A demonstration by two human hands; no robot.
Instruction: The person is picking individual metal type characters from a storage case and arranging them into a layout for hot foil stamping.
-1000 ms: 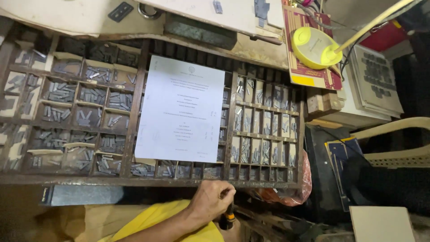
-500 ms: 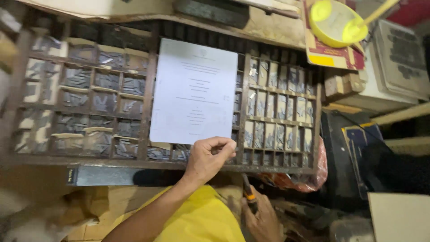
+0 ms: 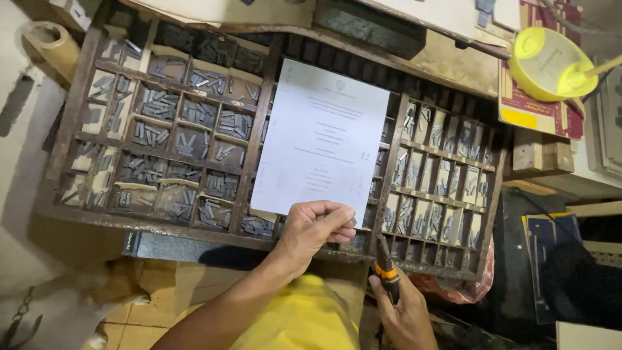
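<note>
Our left hand (image 3: 314, 228) pinches the lower edge of a white printed sheet (image 3: 324, 136), fingers closed on the paper, seemingly to steady it where it lies flat over the middle of the wooden type case (image 3: 259, 123). Just right and below, our right hand (image 3: 405, 311) is clamped on a black-and-orange-handled tool (image 3: 387, 271), tip pointing up toward the case rim. Beyond the fingers, worn dark compartments hold small grey metal sorts (image 3: 159, 104). Far right, a yellow lamp shade (image 3: 541, 61), smooth and round.

We reach our left hand (image 3: 315, 228) forward, forearm bare, fingers curled in and pinched closed against the thumb. Our right hand (image 3: 405, 313) sits low, fist closed, knuckles up.
</note>
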